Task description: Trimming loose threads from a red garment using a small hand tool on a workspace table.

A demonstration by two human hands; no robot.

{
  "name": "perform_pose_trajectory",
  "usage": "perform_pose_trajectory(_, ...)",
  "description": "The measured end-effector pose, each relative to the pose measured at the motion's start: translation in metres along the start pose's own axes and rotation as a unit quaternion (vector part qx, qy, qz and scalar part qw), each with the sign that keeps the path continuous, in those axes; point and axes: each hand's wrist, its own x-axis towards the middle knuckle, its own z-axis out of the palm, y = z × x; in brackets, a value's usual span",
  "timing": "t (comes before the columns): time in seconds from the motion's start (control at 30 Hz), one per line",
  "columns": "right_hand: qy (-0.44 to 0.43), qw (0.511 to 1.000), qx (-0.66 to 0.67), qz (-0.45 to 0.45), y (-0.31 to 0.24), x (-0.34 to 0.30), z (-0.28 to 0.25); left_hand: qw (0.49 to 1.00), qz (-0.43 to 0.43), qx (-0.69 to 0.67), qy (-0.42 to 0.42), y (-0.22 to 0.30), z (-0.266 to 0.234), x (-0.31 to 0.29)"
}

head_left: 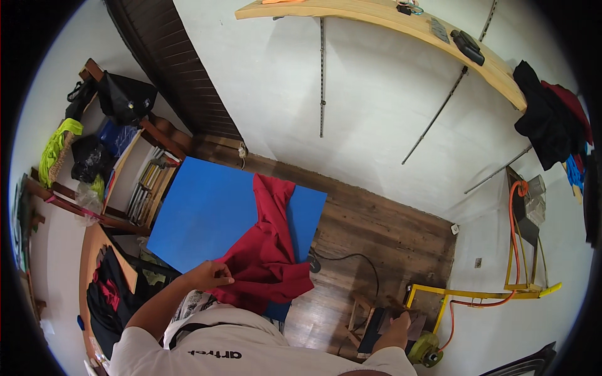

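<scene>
A dark red garment [266, 250] lies crumpled and folded across the right part of a blue tabletop [207, 200], its lower end hanging over the near edge by my body. My left hand [213, 274] is at the garment's left edge, its fingers curled and pinched on the cloth. Far to the right, away from the table, my right hand [400, 323] is closed beside a wooden stool [357, 319] with dark cloth on it. What its fingers hold, if anything, I cannot make out.
A yellow metal frame [439, 290] with an orange hose [515, 250] stands at the right, near a green motor-like part [426, 351]. A black cable [357, 255] crosses the wooden floor. Shelving with bags and books [147, 188] stands left; a wooden shelf [376, 17] spans the wall above.
</scene>
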Motion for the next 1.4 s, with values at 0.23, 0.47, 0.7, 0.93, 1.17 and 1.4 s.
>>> perform_pose_trajectory(0.23,-0.004,0.989,-0.140,-0.052,-0.003,-0.014,0.011,0.998,0.043,0.044,0.020,0.022,0.005,-0.009)
perform_pose_trajectory(0.47,-0.026,0.975,-0.201,-0.089,-0.017,-0.013,-0.012,0.997,0.001,-0.024,0.076,0.024,0.008,-0.004)
perform_pose_trajectory(0.7,0.175,0.867,-0.353,-0.306,-0.008,-0.033,0.000,0.998,-0.023,0.011,0.061,0.017,0.019,-0.003)
perform_pose_trajectory(0.93,-0.082,0.781,-0.544,-0.295,-0.024,0.000,0.008,0.996,-0.035,0.047,0.068,0.007,0.032,-0.002)
perform_pose_trajectory(1.17,0.104,0.775,-0.536,-0.318,0.046,-0.060,-0.009,0.992,-0.081,0.055,0.076,-0.008,0.046,0.001)
perform_pose_trajectory(1.4,-0.015,0.776,-0.523,-0.352,0.057,-0.056,-0.033,0.994,-0.040,0.072,0.069,-0.024,0.052,0.009)
